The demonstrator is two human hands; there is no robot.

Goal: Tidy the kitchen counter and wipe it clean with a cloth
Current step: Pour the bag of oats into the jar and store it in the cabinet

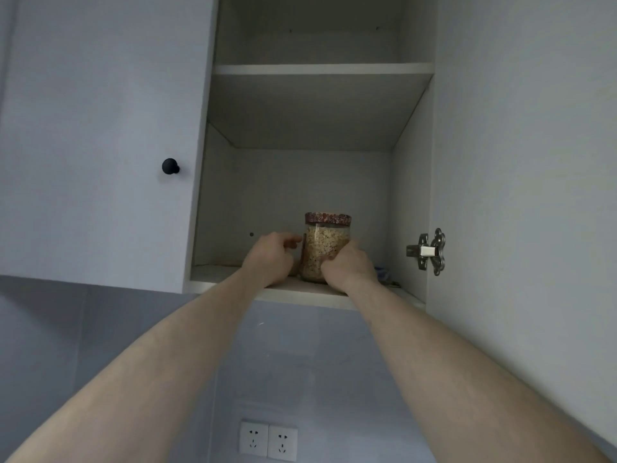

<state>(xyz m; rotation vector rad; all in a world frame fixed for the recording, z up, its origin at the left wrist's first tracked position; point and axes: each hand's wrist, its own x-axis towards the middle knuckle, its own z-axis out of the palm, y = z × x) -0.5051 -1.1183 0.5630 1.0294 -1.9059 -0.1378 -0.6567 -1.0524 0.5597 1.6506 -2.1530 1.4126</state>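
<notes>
Jar: the glass jar (325, 252) stood upright on the bottom shelf (230, 274) of the open wall cabinet, near the front edge. It had a patterned reddish lid (328, 218) and was almost full of pale flakes, maybe oats.
Your right hand: your right hand (347, 267) was wrapped around the lower right side of the jar, the fingers curled on the glass.
Your left hand: your left hand (268, 259) was just beside the left side of the jar with loosely curled fingers. I could not tell if it touched the glass.
Handling: I judged the jar quite heavy because it was full. Glass is stiff, smooth and breaks easily, so it could slip.
Where to hold: the best place seemed the middle of the body with both palms, not the lid, which might come loose.
Around: a metal hinge (429, 251) was on the right side, a black knob (170, 166) on the closed door at the left, and two wall sockets (268, 441) below.
</notes>
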